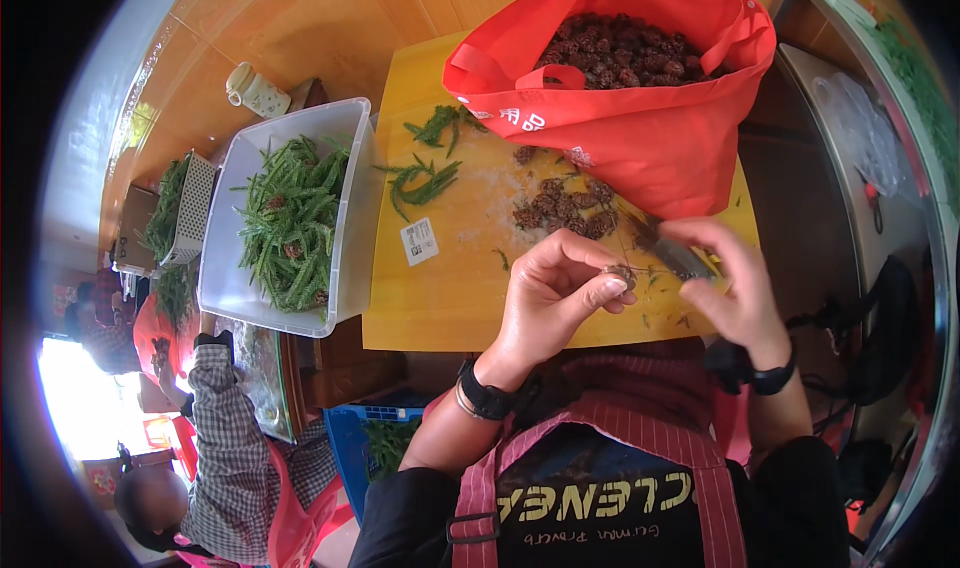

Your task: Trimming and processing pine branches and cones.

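Note:
My left hand (545,293) pinches a small brown pine cone (622,274) between thumb and fingertips, above the yellow tabletop's front part. A thin wire or stem seems to run from the cone toward the right. Just right of it, my right hand (735,283) curls around a dark grey, flat-sided tool (682,259), whose exact kind is hard to make out. Beyond my hands lies a loose group of pine cones (565,208). Behind them a large red bag (620,133) stands full of dark cones (625,53).
At the left, a clear plastic tub (355,198) holds green artificial sprigs (290,223). Loose sprigs (425,183) and a white label (419,241) lie on the yellow board (420,313). A blue crate (350,448) sits below; another person in a checked shirt (225,438) is at lower left.

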Demonstrator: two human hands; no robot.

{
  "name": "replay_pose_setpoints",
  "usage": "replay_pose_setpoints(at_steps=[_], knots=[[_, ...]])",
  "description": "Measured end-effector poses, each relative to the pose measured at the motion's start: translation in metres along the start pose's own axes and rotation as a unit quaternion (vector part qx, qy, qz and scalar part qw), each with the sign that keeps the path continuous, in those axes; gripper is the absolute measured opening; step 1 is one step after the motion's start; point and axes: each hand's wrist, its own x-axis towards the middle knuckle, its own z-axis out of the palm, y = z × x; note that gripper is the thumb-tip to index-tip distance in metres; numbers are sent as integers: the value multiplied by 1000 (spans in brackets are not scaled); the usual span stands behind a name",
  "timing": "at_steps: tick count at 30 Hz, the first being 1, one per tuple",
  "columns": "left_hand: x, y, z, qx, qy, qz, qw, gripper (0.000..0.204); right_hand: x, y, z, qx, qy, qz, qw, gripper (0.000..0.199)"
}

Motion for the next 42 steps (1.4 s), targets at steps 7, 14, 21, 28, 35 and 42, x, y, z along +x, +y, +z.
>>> replay_pose_setpoints(at_steps=[7, 14, 21, 28, 35, 42], knots=[[0, 1, 1, -50, 19, -35, 998, 27, -50, 68, -44, -336, -126, 151, 921, 50], [-2, 4, -4, -105, 9, -39, 994, 26, -47, 85, -48, -297, -85, 172, 935, 45], [-2, 2, -9, -123, 23, -31, 992, 26, -49, 34, -62, -338, -13, 133, 932, 18], [1, 0, -5, -142, 16, -34, 989, 25, -40, -25, -65, -207, -71, 164, 962, 15], [-1, 0, 1, -150, -8, -24, 988, 24, -19, -44, -39, -203, -106, 28, 973, 19], [-5, 2, -1, -147, -1, -27, 989, 24, -14, -47, -32, -213, -97, 11, 972, 22]])
